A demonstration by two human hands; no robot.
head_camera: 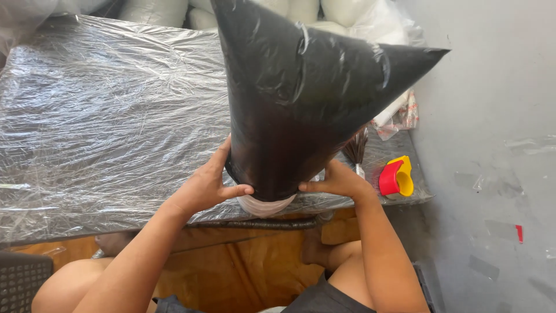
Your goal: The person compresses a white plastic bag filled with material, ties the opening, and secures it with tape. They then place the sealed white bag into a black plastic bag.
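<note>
A tall black plastic bag (301,98) stands upright at the near edge of the table, stuffed full, with its far corners sticking up. My left hand (213,181) grips its lower left side, thumb pressed against the bottom. My right hand (336,181) holds the lower right side. A bit of white stuffing (263,206) shows under the bag's open bottom, between my thumbs.
The table (104,127) is covered with crinkled clear plastic sheet. A red and yellow tape dispenser (397,177) lies at the near right corner. White filled bags (347,14) are stacked behind. A grey wall (492,145) is on the right. My bare knees are below the table.
</note>
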